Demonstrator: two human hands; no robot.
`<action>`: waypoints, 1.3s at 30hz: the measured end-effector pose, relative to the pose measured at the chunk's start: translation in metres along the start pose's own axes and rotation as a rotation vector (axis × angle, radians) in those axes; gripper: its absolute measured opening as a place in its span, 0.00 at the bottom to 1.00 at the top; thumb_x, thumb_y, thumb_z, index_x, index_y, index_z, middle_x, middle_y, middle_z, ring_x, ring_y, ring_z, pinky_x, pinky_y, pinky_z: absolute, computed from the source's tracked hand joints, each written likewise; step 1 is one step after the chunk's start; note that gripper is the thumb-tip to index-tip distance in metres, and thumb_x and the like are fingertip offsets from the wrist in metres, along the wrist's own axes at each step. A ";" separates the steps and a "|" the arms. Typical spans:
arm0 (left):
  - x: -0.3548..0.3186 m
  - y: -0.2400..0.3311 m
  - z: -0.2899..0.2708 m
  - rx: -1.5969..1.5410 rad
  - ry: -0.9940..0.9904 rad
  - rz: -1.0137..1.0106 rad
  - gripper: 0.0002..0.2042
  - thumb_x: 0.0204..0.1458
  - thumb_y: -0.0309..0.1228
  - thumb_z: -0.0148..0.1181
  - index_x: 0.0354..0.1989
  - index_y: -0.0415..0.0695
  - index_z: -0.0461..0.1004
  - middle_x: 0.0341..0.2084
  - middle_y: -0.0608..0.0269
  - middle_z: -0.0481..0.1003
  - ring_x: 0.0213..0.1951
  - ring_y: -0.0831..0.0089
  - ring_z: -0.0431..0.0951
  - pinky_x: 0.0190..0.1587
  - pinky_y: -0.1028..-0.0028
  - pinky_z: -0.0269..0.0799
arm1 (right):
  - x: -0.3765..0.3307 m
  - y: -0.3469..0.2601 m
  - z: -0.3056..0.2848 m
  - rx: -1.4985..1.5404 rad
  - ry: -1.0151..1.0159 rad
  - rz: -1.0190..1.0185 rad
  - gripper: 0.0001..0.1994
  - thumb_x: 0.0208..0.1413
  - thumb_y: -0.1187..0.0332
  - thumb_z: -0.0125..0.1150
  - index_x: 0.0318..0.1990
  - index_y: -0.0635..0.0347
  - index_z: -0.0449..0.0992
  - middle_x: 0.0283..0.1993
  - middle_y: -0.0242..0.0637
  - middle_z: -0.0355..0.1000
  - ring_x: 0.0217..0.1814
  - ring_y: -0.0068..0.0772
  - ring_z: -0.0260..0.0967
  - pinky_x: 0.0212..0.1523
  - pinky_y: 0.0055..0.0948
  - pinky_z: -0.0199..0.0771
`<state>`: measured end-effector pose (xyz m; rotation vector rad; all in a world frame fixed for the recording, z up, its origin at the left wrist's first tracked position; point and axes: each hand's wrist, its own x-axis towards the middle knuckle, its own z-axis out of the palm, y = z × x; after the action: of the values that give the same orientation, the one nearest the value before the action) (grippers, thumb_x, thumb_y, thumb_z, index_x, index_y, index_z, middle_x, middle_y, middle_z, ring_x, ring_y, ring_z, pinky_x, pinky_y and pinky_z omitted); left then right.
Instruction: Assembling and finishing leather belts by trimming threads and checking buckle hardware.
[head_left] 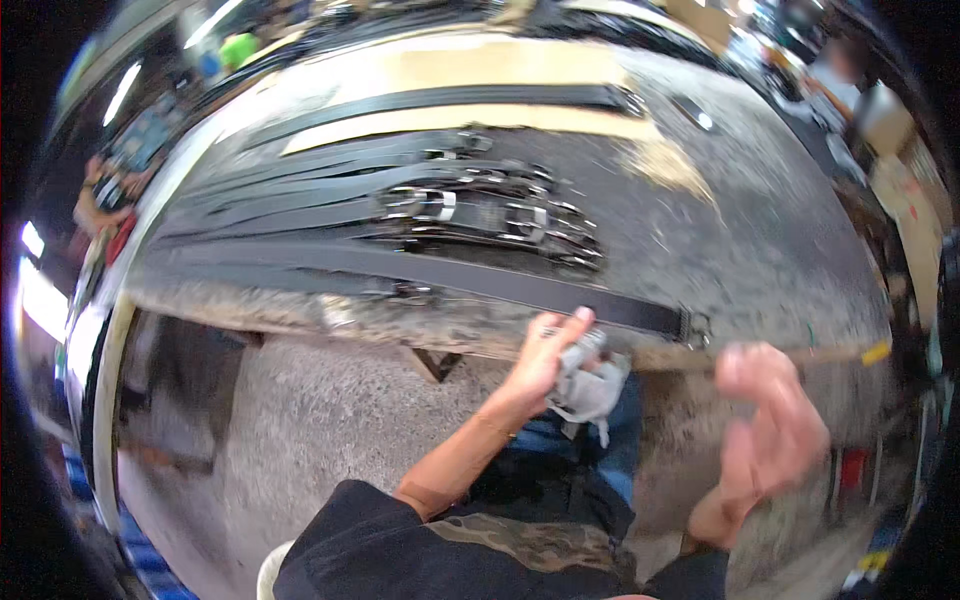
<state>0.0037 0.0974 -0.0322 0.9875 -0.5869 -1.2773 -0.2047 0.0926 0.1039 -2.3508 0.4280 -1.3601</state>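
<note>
A long black belt [480, 283] lies along the near side of the worktable, its metal buckle [698, 328] at the right end. My left hand [545, 360] is at the table's near edge, its thumb against the belt's lower edge. A crumpled grey-white cloth [592, 385] is gripped in that hand and hangs over my lap. My right hand [772, 420] is raised off the table, right of the buckle and nearer to me. Motion smears its fingers, which look bent, and I see nothing clearly in them.
Several more black belts [290, 205] lie side by side beyond, with shiny buckles [490, 215] bunched mid-table. Behind them, another belt bundle [450, 97] rests on tan sheet material [430, 65]. A phone [692, 112] lies far right. Other people [835, 90] are beyond the table.
</note>
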 end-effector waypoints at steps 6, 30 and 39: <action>-0.015 0.007 -0.015 -0.197 -0.180 0.036 0.15 0.59 0.41 0.57 0.29 0.41 0.74 0.18 0.64 0.73 0.20 0.79 0.71 0.25 0.78 0.67 | -0.050 0.105 0.027 -0.357 -0.085 0.173 0.29 0.49 0.65 0.70 0.57 0.67 0.67 0.52 0.44 0.72 0.54 0.40 0.70 0.58 0.31 0.65; -0.128 0.242 -0.288 -0.021 1.039 0.967 0.12 0.56 0.39 0.54 0.34 0.41 0.76 0.25 0.62 0.75 0.27 0.69 0.76 0.32 0.69 0.74 | -0.066 0.166 -0.013 -0.287 0.456 0.235 0.22 0.63 0.63 0.58 0.62 0.61 0.65 0.44 0.45 0.71 0.40 0.30 0.65 0.43 0.39 0.70; -0.113 0.438 -0.296 0.795 1.312 0.944 0.19 0.58 0.33 0.51 0.52 0.33 0.73 0.48 0.48 0.73 0.46 0.59 0.77 0.48 0.64 0.75 | 0.106 0.251 -0.028 0.179 0.585 0.561 0.17 0.58 0.60 0.65 0.47 0.58 0.67 0.31 0.30 0.71 0.27 0.22 0.69 0.28 0.23 0.71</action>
<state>0.4465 0.2829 0.2177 1.6268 -0.3684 0.5866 -0.1943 -0.1796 0.0774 -1.4867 0.9932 -1.6720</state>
